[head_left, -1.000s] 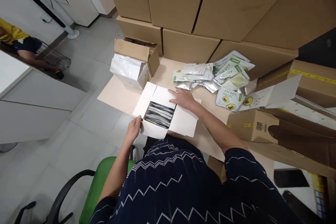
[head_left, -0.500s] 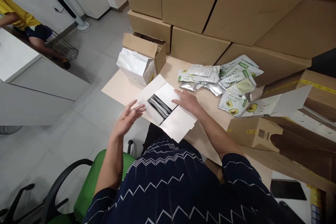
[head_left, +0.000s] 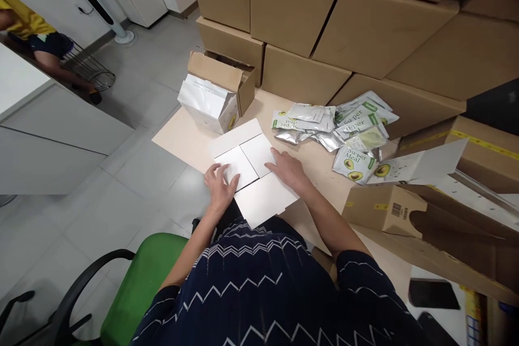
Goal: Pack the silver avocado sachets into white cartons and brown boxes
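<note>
- Your left hand point(head_left: 220, 184) lies flat, fingers together, on the left flap of the white box point(head_left: 265, 203).
- Your right hand point(head_left: 288, 169) rests flat on its right flap.
- The box sits under both palms, flaps down, at the surface's point(head_left: 182, 138) near edge.

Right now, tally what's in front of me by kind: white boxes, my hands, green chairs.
White boxes: 3 (near box, far-left box, right box)
Hands: 2 (left hand, right hand)
Green chair: 1
Total: 6
</note>
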Demonstrator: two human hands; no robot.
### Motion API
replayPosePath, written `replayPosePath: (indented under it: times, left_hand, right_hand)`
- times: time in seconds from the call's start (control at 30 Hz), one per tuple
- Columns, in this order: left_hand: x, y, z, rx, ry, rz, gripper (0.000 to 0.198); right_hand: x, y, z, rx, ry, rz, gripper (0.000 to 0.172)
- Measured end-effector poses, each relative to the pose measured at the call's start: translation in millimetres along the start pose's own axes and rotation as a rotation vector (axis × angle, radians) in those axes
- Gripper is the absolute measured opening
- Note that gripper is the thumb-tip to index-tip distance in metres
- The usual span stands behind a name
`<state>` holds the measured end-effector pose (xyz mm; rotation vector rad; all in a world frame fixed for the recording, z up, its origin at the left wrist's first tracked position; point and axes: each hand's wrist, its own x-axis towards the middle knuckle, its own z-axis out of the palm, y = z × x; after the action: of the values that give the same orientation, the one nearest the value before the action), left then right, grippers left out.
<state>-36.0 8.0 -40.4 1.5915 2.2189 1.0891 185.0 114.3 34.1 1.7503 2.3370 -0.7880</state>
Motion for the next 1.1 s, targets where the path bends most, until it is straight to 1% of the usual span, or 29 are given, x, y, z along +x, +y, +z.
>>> replayPosePath:
  times: [0.07,0.1,0.13,0.2,0.23,0.27,0.33,0.4,0.43,0.5,0.53,0.57,0.6,0.67,0.73,0.8,0.87,0.93,1.0,1.03,1.07,1.1]
  left_hand:
    - [11,-9,-6.8,-0.023,0.041,-0.150,0.090]
    - [17,-14,-9.6,-0.058,0.025,-0.197,0.106]
    - [24,-19,-11.9,-0.103,-0.011,-0.218,0.117]
    - [36,-28,-14.9,-0.198,-0.098,-0.194,0.124]
    - [41,-32,-15.8,-0.230,-0.126,-0.164,0.124]
    - [44,-36,-16.6,-0.243,-0.135,-0.130,0.123]
    - [46,-41,-18.3,-0.213,-0.107,-0.055,0.117]
    - [43,-44,-21.0,-0.133,-0.062,0.039,0.100]
    - [41,-45,-22.8,-0.088,-0.051,0.095,0.087]
    - [38,-47,-27.4,0.004,-0.059,0.215,0.054]
    - [37,-48,-30.2,0.051,-0.076,0.271,0.040]
    - [36,-48,-33.4,0.096,-0.101,0.324,0.032]
    - [35,-49,-37.0,0.141,-0.136,0.371,0.029]
    - [34,-48,-45.5,0.230,-0.234,0.455,0.032]
    - [30,-44,-54.8,0.316,-0.357,0.517,0.044]
    - [23,-40,-62.0,0.384,-0.472,0.548,0.062]
    - [15,-36,-64.2,0.397,-0.537,0.560,0.084]
    - [7,-33,-61.0,0.346,-0.551,0.564,0.100]
    - [2,-34,-54.5,0.256,-0.539,0.549,0.107]
    - [0,-34,-51.1,0.207,-0.530,0.529,0.106]
    - [0,-33,-47.8,0.158,-0.516,0.499,0.100]
    - [0,-33,-44.8,0.110,-0.490,0.459,0.091]
  right_hand:
    - [9,0,-3,0.021,0.002,-0.023,0.063]
    - [18,2,-5,0.053,0.015,-0.046,0.072]
    - [31,3,-7,0.103,0.028,-0.076,0.085]
    - [59,8,-10,0.254,0.030,-0.170,0.113]
    - [74,11,-10,0.345,0.018,-0.234,0.121]
    - [87,13,-10,0.433,0.005,-0.300,0.123]
    - [104,19,-7,0.586,0.007,-0.403,0.116]
    - [111,26,-3,0.685,0.047,-0.429,0.095]
    - [110,31,-1,0.711,0.069,-0.427,0.082]
    - [105,41,3,0.710,0.110,-0.450,0.053]
    - [101,46,5,0.680,0.128,-0.480,0.039]
    - [97,50,7,0.630,0.141,-0.519,0.030]
    - [93,53,8,0.563,0.154,-0.558,0.026]
    - [85,58,10,0.387,0.171,-0.614,0.032]
    - [75,60,10,0.182,0.155,-0.635,0.044]
    - [65,62,7,0.008,0.095,-0.633,0.059]
    - [55,64,1,-0.075,0.002,-0.619,0.072]
    - [49,65,-8,-0.062,-0.090,-0.616,0.079]
    - [48,66,-17,0.015,-0.169,-0.630,0.084]
    - [49,66,-21,0.068,-0.204,-0.639,0.084]
    - [50,66,-25,0.128,-0.235,-0.643,0.082]
    - [53,66,-28,0.196,-0.255,-0.635,0.076]
